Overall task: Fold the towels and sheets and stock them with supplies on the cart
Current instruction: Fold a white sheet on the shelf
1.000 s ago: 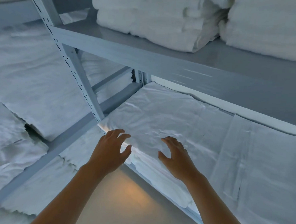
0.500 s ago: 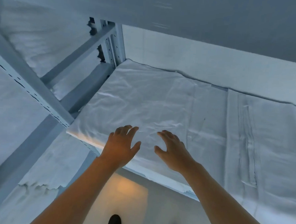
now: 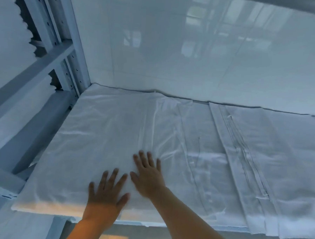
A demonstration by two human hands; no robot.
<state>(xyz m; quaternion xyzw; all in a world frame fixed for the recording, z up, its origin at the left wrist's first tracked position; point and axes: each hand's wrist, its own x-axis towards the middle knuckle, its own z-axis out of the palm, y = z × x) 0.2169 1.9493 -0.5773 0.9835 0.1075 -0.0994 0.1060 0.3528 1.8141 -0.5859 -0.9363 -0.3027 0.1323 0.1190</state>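
Glossy white wall (image 3: 193, 48) behind; near the shelf's front edge, left hand (image 3: 107, 190) and right hand (image 3: 147, 175), blurred, press splayed straight fingers on the folded white cotton sheet (image 3: 101, 134).

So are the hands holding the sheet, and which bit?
No, nothing is held. The left hand and right hand lie flat, fingers straight, on top of the folded sheet near its front edge.

Single head-worn camera, close above the white folded sheet stack (image 3: 115, 135), facing forward and down into the shelf, glossy white back wall (image 3: 193, 48) at 12 o'clock
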